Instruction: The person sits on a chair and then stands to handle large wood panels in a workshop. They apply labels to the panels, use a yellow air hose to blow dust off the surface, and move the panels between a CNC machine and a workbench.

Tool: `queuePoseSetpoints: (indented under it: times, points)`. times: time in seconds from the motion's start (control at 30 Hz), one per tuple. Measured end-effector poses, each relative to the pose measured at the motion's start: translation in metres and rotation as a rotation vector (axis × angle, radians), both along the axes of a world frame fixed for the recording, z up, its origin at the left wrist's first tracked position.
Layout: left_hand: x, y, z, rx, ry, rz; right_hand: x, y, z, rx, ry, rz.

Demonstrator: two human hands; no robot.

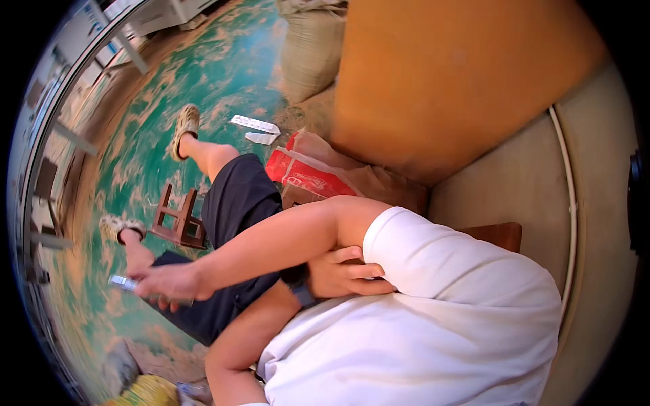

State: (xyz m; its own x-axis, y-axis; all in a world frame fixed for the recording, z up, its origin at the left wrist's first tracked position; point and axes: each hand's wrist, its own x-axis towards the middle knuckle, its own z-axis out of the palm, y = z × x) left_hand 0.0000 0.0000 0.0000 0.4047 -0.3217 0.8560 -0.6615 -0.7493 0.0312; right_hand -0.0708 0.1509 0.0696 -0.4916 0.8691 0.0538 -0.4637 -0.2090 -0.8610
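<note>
My right arm reaches across my body to the left, and my right hand (pixel 169 284) is closed around a slim, pale, shiny object (pixel 123 283), too blurred to name. Below that arm, my left hand (pixel 349 273) rests against the right upper arm and the edge of the white sleeve (pixel 399 243). Its fingers are spread, with nothing visible in them; the palm is partly hidden. A dark band (pixel 302 294) circles the left wrist. My legs, in dark shorts (pixel 240 193), stretch to the upper left.
A small brown wooden stool (pixel 179 218) stands by my legs. Beyond lie white strips (pixel 256 124), a red-and-brown paper bag (pixel 318 172) and a stuffed sack (pixel 311 57). An orange-brown panel (pixel 467 74) rises at the right. A yellow bag (pixel 150 391) lies at the lower left.
</note>
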Motion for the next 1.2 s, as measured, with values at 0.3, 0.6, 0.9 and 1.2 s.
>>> queuePoseSetpoints:
  times: [0.3,0.6,0.9,1.2]
  points:
    - [-0.149,0.14,0.024,0.105,0.321,0.742,0.229,-0.128,-0.149,-0.325,0.009,-0.721]
    - [-0.237,0.231,-0.006,-0.19,0.699,1.181,0.191,-0.209,-0.219,-0.568,-0.566,-0.124]
    - [-0.208,0.359,-0.075,-0.314,0.761,0.837,0.176,-0.198,-0.195,-0.946,-1.199,-0.281]
    - [-0.238,0.554,-0.111,-0.237,1.26,0.692,0.079,-0.158,-0.151,-1.153,-1.779,-0.289]
